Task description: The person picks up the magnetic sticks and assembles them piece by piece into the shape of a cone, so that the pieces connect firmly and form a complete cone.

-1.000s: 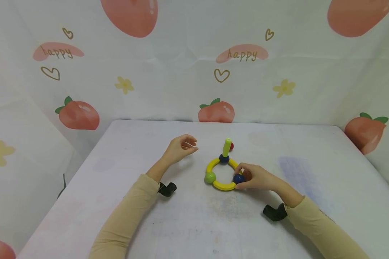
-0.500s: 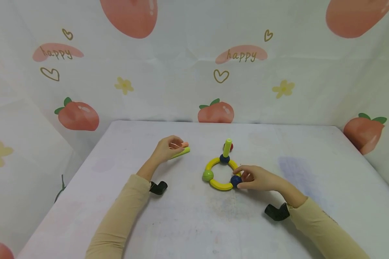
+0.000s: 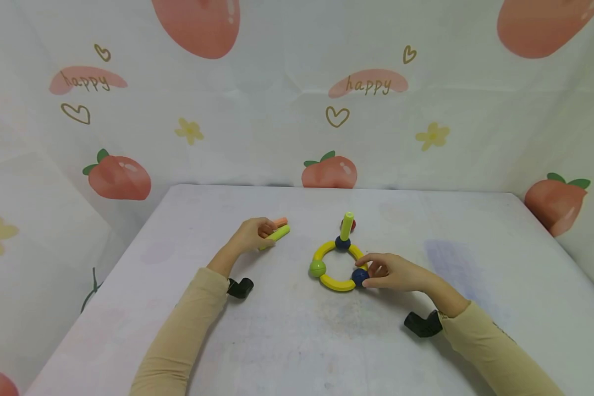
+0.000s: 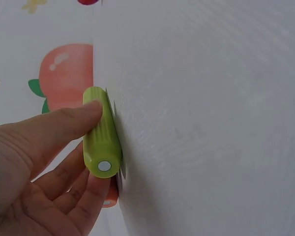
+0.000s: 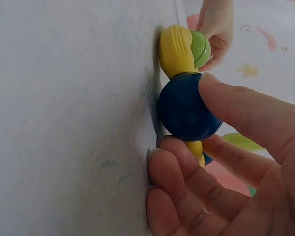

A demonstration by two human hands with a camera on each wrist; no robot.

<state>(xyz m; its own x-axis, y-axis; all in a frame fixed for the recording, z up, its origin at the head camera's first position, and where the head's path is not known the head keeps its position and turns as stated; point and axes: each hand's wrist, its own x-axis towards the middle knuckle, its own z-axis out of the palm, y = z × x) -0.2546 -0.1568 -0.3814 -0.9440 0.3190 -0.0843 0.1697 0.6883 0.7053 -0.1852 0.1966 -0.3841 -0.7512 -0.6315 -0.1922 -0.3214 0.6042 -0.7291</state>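
Note:
My left hand [image 3: 251,234] pinches a yellow-green magnetic rod [image 4: 102,140] between thumb and fingers, low over the table. Just behind it is an orange rod [image 3: 280,222], partly hidden by the fingers in the left wrist view. My right hand [image 3: 398,272] holds the near blue ball [image 5: 187,108] of a ring, thumb on one side and fingers on the other. Curved yellow pieces [image 3: 337,284] join this ball to a green ball [image 3: 318,268] and a far blue ball [image 3: 342,243]. From the far blue ball a yellow-green rod [image 3: 347,225] stands up.
Behind the upright rod sits a red ball [image 3: 353,225], partly covered by it. The white table [image 3: 297,341] ends at a patterned cloth backdrop [image 3: 257,110]. Black wrist-camera mounts [image 3: 423,324] hang by both sleeves.
My left hand has moved left and lowered onto the yellow-green rod, now gripping it. The ring shifted slightly left early on, with my right hand still holding its blue ball.

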